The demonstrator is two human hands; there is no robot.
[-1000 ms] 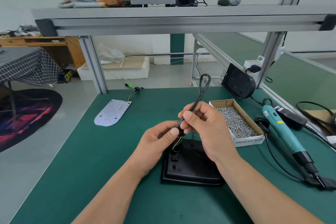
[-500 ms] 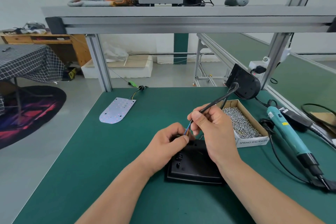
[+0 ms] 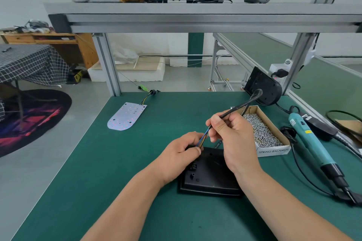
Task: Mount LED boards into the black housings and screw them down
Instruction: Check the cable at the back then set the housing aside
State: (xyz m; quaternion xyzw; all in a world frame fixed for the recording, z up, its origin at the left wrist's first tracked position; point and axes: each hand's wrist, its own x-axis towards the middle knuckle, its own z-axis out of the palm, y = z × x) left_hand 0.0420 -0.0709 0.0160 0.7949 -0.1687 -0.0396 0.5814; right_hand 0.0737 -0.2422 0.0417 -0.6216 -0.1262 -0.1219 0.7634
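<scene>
- The left hand [image 3: 180, 154] covers the far left corner of the flat black plastic housing [image 3: 211, 178]. Where the coloured wire strands [image 3: 202, 139] meet the housing cannot be seen.
- Left hand: fingers curled, thumb and forefinger pinching the strands just above the housing.
- Right hand [image 3: 233, 139]: thumb and fingers closed round the black sheathed cable [image 3: 241, 106]. The cable's far loop overlaps a second black housing [image 3: 264, 88] propped against the frame post.
- The tip of the teal electric screwdriver [image 3: 309, 143] is cut off at the right edge.
- The housing lies flat at near centre of the green-matted bench [image 3: 117, 162], with open mat to its left and nearer.
- The silver round-ended LED board [image 3: 127, 116] lies far left, well apart from the housing.
- The cardboard box of silver screws [image 3: 274, 151] sits just right of the right hand.
- A grey aluminium shelf [image 3: 195, 17] spans overhead.
</scene>
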